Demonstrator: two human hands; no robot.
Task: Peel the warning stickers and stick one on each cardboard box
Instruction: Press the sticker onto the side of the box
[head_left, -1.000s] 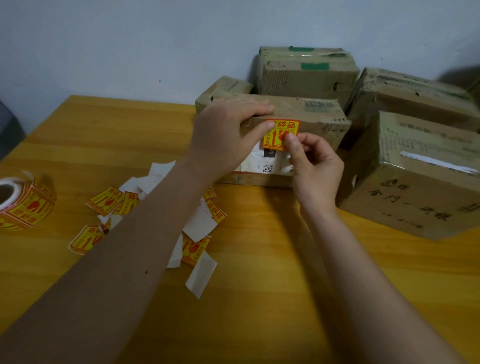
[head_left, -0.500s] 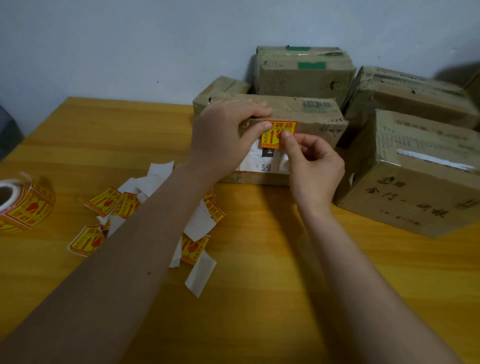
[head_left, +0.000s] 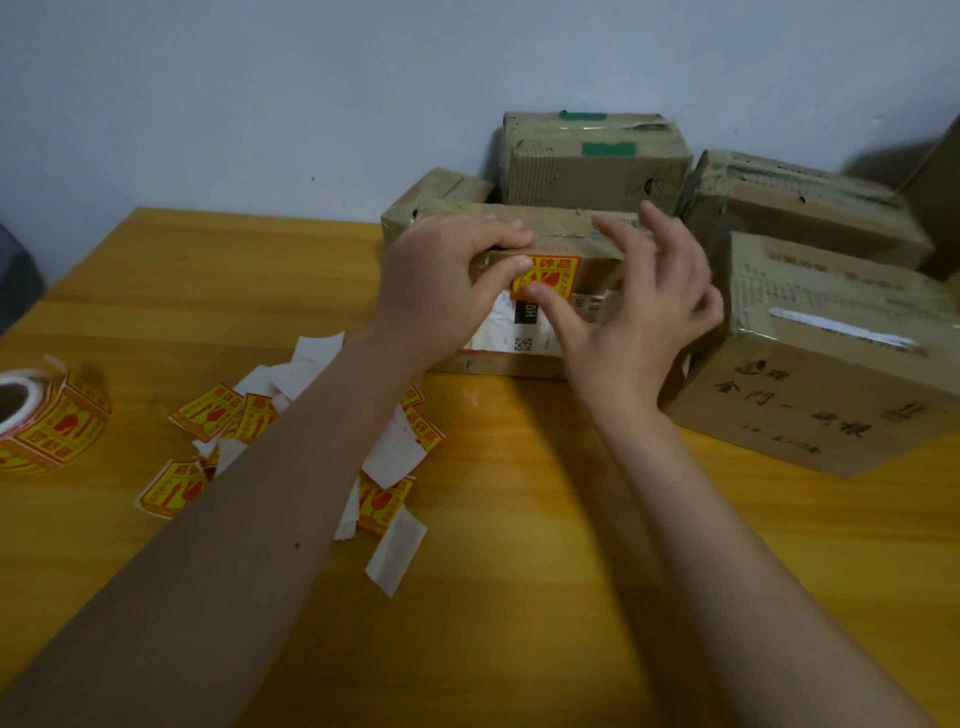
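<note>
A yellow and red warning sticker (head_left: 551, 274) lies on the front face of a low cardboard box (head_left: 561, 228) in the middle of the table. My left hand (head_left: 441, 291) holds the box's top front edge, its fingers over the top and its thumb tip on the sticker's left side. My right hand (head_left: 639, 322) has its fingers spread above the box, and its thumb presses on the sticker's lower part. A white shipping label (head_left: 504, 332) sits below the sticker. Other boxes stand behind (head_left: 597, 161) and to the right (head_left: 831, 364).
A roll of warning stickers (head_left: 47, 421) lies at the table's left edge. Loose stickers (head_left: 208, 410) and white backing papers (head_left: 395, 556) are scattered under my left forearm. More boxes stand at the far right (head_left: 800, 208) and back left (head_left: 431, 192), against the wall.
My right hand has opened: its fingers have let go of the sticker's right edge and spread, and its thumb now presses the sticker. The left hand has stayed on the box.
</note>
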